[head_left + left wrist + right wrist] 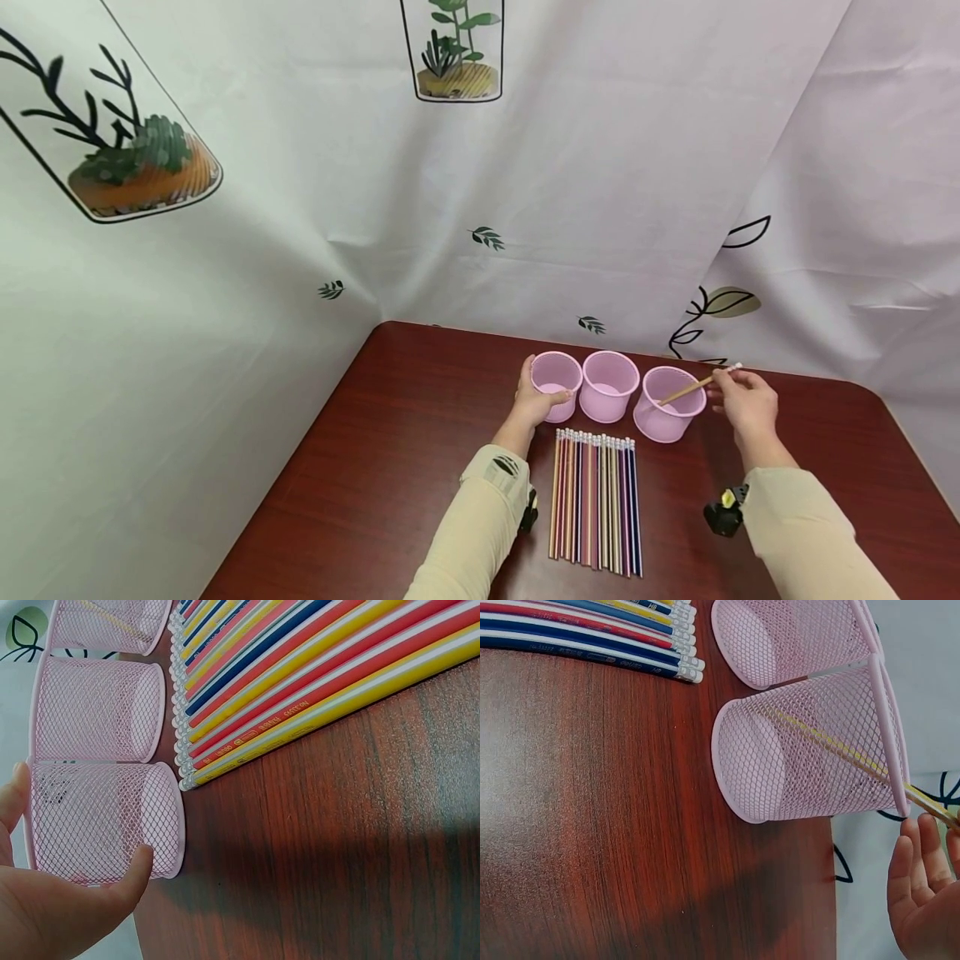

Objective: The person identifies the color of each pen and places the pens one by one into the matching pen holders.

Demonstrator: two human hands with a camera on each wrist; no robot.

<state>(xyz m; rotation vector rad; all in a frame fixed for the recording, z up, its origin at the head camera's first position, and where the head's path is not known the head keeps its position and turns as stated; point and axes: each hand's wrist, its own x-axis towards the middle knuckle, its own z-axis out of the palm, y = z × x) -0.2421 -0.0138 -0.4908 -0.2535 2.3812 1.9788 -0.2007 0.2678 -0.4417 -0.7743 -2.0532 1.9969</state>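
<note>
Three pink mesh pencil cups stand in a line. My left hand (531,406) holds the left cup (90,817), thumb across its near wall and fingers round the far side. Beside it is the middle cup (603,407). At the right cup (660,427), my right hand (752,410) pinches a yellow pencil (686,391) near its white eraser end. That pencil slants over the rim, its other end down inside the cup, visible through the mesh in the right wrist view. Several striped pencils (596,500) lie side by side in front of the cups, eraser ends toward them.
The dark red-brown wooden table (420,450) has rounded back corners. A white cloth (600,208) with plant drawings hangs behind and to the left. A small black device (724,512) sits at the right wrist.
</note>
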